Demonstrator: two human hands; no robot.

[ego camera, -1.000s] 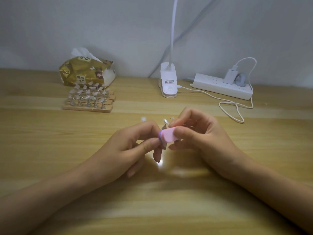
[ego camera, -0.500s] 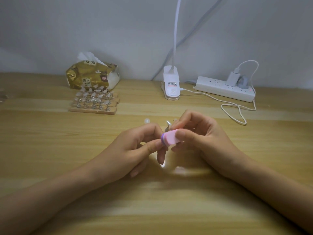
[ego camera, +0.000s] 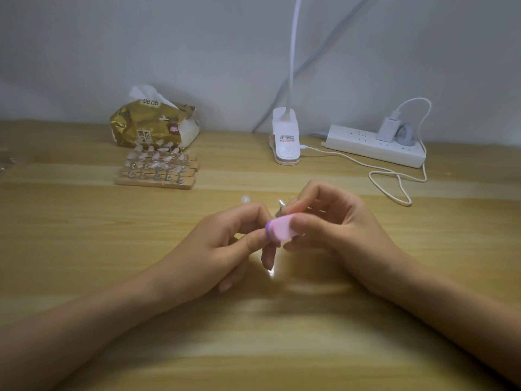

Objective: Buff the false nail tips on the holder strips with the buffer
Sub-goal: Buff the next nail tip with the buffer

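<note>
Mid-table, right hand (ego camera: pixel 344 230) pinches buffer (ego camera: pixel 282 229), left hand (ego camera: pixel 220 249) grip unclear, holder strips (ego camera: pixel 155 182) well apart

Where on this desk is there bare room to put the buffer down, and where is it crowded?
Free: the near desk between the forearms, the left stretch in front of the holder strips, and the right side nearer than the cable loop. Crowded: the back edge, with tissue pack, lamp clip and power strip.

Holder strips (ego camera: pixel 156 180): on table (ego camera: pixel 79 230), rear left, before tissue pack (ego camera: pixel 152 127).
Lamp clip (ego camera: pixel 285 143): rear centre.
Power strip (ego camera: pixel 366 145): right of lamp clip.
</note>
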